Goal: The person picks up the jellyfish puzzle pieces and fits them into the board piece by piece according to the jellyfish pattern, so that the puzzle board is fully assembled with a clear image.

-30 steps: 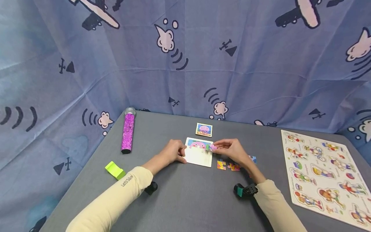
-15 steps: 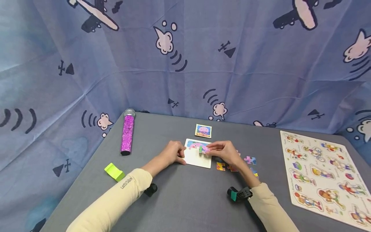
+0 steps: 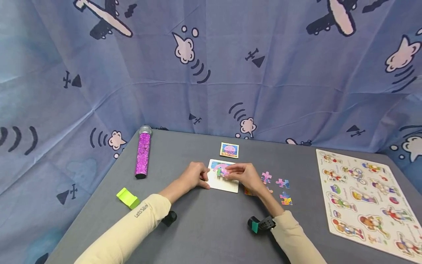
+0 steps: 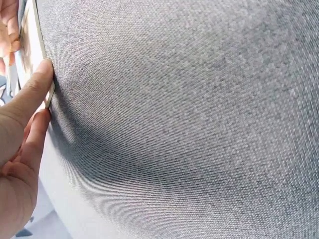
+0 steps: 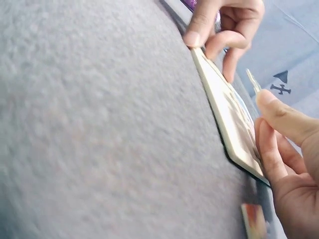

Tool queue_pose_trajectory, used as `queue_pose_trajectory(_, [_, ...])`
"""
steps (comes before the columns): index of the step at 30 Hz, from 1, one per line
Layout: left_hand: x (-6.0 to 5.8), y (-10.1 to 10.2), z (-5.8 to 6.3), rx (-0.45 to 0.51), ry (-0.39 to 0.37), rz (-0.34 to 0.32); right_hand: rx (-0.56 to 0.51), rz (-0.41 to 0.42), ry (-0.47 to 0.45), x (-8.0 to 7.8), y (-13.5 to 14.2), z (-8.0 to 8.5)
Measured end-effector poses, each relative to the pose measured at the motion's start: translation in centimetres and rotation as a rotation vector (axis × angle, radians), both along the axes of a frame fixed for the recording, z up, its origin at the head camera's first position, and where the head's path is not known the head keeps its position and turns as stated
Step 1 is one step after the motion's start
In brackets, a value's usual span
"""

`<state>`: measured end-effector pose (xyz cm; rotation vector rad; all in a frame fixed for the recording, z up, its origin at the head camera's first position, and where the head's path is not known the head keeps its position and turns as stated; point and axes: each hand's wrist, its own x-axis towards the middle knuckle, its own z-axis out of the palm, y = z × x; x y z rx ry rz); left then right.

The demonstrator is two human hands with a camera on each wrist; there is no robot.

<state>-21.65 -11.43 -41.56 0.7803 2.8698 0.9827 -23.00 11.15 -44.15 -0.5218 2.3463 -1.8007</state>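
Note:
A small pale puzzle tray (image 3: 224,185) lies mid-table, with pink and blue picture pieces along its far side. My left hand (image 3: 194,174) grips its left edge; in the left wrist view the thumb (image 4: 37,84) presses near the corner. Over the tray, my right hand (image 3: 245,178) pinches a jigsaw piece (image 3: 219,172) with pink and green on it. The right wrist view shows this piece (image 5: 253,79) edge-on, tilted up above the tray (image 5: 219,107). Loose jigsaw pieces (image 3: 286,198) lie to the right, some partly hidden by my right hand.
Behind the tray lies a small jellyfish picture card (image 3: 229,150). A purple glittery toy microphone (image 3: 143,154) and a lime-green block (image 3: 128,198) are on the left. A large board with sports figures (image 3: 366,198) covers the right side. A printed blue curtain (image 3: 158,99) hangs behind.
My right hand has moved left over the tray with the jigsaw piece, uncovering loose pieces on the right. My left hand stays at the tray's left edge.

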Motion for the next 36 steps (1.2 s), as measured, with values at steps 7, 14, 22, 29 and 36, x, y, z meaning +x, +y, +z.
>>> queue_pose_trajectory(7, [-0.1,-0.1,-0.1,-0.005,-0.011,-0.003,0.01,-0.03,0.069,0.2,-1.0,-0.4])
queue_pose_trajectory(14, [-0.1,-0.2,-0.2,-0.013,0.009,-0.003,0.165,-0.121,0.191,0.4,-2.3,-0.4])
queue_pose_trajectory(22, [-0.2,-0.2,-0.2,-0.01,0.035,-0.017,0.277,-0.207,0.269,0.6,-3.6,-0.1])
queue_pose_trajectory(29, [-0.2,-0.2,0.0,-0.005,0.027,-0.023,0.334,-0.222,0.281,0.4,-4.2,0.1])
queue_pose_trajectory(36, [-0.1,-0.2,-0.1,-0.025,0.058,-0.032,0.366,-0.209,0.277,0.4,-4.3,0.0])
